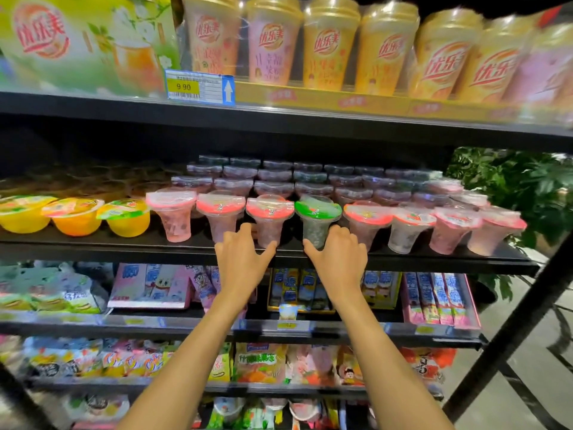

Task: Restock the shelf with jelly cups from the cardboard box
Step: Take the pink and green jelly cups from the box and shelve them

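Note:
A front row of clear jelly cups with pink lids lines the black middle shelf point(93, 246), and several more rows stand behind it. My left hand point(243, 259) holds the narrow base of a pink-lidded jelly cup point(269, 212) between thumb and fingers. My right hand point(338, 259) holds the base of the green-lidded jelly cup point(316, 209) in the same way. Both cups stand upright at the shelf's front edge, side by side. The cardboard box is out of view.
Yellow and orange jelly bowls point(74, 215) sit at the left of the same shelf. Tall drink cups point(328, 45) fill the shelf above, with a price tag point(198, 86) on its edge. Snack packs point(148, 287) fill the lower shelves. A green plant point(514, 187) stands at the right.

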